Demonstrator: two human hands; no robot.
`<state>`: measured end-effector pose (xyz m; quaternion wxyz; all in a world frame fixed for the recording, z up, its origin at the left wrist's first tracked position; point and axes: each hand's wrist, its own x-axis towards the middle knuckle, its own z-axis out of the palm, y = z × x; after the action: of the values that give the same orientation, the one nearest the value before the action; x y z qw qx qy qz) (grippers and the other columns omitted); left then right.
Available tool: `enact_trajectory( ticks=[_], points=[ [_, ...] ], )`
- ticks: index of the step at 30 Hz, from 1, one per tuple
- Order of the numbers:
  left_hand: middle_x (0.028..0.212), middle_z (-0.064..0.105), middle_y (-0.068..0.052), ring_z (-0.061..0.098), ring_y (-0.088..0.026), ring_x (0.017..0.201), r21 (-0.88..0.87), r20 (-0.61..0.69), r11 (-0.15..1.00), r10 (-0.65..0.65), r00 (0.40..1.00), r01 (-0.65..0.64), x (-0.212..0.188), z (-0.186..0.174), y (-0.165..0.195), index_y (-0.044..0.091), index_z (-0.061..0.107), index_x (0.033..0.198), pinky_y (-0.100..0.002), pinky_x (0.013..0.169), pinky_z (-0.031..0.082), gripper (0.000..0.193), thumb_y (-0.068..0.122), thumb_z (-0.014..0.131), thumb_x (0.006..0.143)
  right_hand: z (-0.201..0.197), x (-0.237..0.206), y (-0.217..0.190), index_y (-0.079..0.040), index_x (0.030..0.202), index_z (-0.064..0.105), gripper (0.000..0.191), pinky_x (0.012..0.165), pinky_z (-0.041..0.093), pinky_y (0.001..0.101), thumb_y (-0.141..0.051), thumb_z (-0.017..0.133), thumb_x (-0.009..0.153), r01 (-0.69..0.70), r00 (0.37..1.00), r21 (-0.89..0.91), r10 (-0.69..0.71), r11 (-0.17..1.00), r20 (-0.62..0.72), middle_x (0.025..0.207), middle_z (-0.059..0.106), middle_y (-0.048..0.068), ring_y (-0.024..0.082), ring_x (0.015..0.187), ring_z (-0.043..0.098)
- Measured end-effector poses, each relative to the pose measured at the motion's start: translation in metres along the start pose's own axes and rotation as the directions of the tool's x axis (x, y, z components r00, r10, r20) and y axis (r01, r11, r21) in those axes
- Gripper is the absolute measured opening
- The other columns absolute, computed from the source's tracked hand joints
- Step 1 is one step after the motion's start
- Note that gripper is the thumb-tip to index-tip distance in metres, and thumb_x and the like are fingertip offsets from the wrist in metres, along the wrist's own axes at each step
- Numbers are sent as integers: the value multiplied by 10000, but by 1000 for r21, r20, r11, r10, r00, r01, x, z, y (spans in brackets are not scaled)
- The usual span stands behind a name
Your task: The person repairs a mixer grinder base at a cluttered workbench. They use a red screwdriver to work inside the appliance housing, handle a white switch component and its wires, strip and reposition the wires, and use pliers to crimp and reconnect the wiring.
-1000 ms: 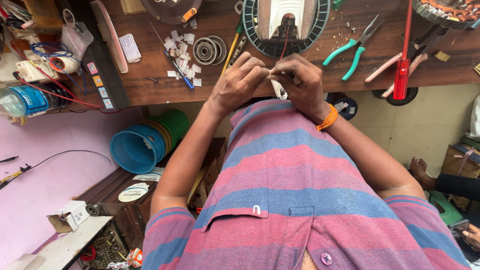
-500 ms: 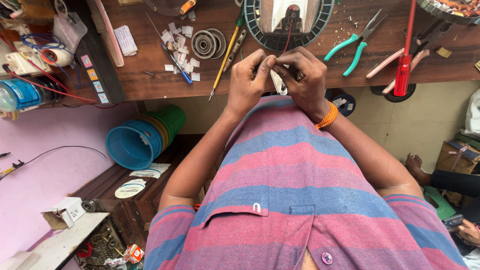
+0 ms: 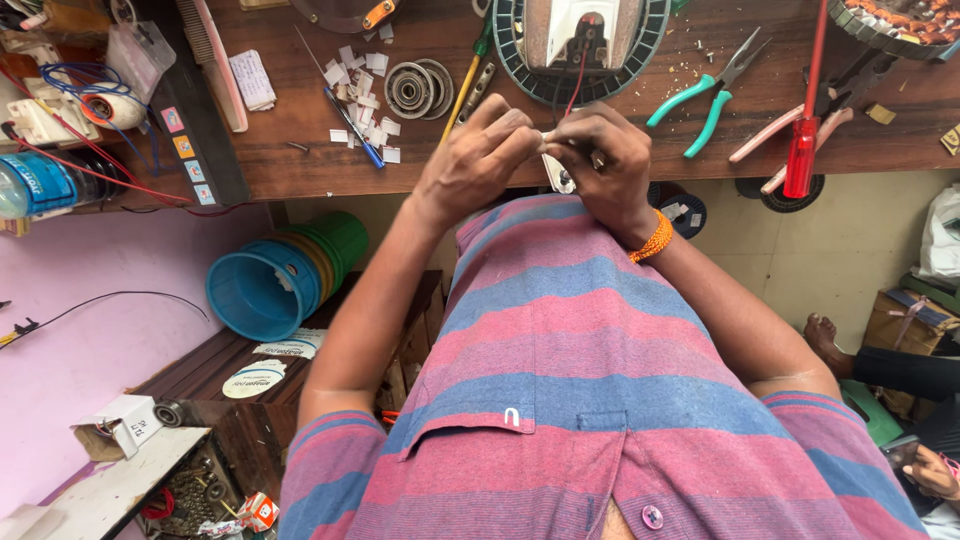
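Both hands, left (image 3: 480, 160) and right (image 3: 600, 160), pinched a small white slip (image 3: 548, 137) together above the surface's (image 3: 300, 150) near edge; it looked light, flimsy, best gripped at its ends.

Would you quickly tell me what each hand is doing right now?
Left hand: closed, fingertips pinching a small white piece.
Right hand: closed, pinching the same small white piece from the other side.
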<state>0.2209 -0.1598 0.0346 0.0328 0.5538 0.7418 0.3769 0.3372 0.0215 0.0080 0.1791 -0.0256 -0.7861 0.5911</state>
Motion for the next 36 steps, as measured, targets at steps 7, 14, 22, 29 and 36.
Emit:
enact_trajectory(
  ticks=[7, 14, 22, 29, 36],
  points=[
    [981, 625, -132, 635, -312, 884, -137, -169, 980, -168, 971, 145, -4, 3, 5, -15, 610, 1092, -399, 750, 526, 342, 311, 690, 1023, 0, -3, 5, 2, 1063, 670, 97, 672, 476, 243, -18, 765, 1058, -117, 992, 221, 123, 968, -14, 1008, 634, 78, 122, 784, 597],
    [675, 446, -105, 448, -233, 604, -421, -57, 679, -682, 729, 602, -1, 41, 27, -16, 534, 824, -384, 573, 374, 368, 247, 617, 1067, 3, -2, 2, -14, 1016, 662, 171, 620, 443, 272, 11, 832, 1005, 29, 1000, -65, -29, 997, -4, 960, 651, 85, 115, 701, 563],
    [921, 506, -121, 530, -260, 824, -484, -58, 726, -583, 810, 488, -8, 38, 26, 11, 470, 1036, -395, 769, 472, 161, 139, 497, 1130, 0, 4, 1, -24, 1099, 693, 178, 664, 475, 269, -2, 836, 996, -15, 997, 0, 15, 1000, 80, 1027, 674, 81, 110, 756, 582],
    [1034, 541, -112, 539, -311, 960, -30, -58, 987, -158, 986, 157, -1, 17, 18, 53, 560, 1112, -423, 855, 504, 162, 17, 623, 967, -3, 2, 2, -30, 1080, 677, 220, 732, 545, 307, 23, 848, 953, 135, 991, -59, -136, 989, -11, 1032, 681, 95, 204, 889, 684],
    [1131, 641, -44, 614, -256, 1025, 153, 2, 971, 183, 983, -181, 9, -7, -11, 73, 671, 1160, -396, 888, 551, 273, 122, 722, 896, -3, -4, 12, -9, 1079, 651, 66, 715, 517, 266, 2, 706, 1045, -213, 977, 262, 198, 941, 84, 1010, 667, 99, 133, 840, 622]
  ],
)
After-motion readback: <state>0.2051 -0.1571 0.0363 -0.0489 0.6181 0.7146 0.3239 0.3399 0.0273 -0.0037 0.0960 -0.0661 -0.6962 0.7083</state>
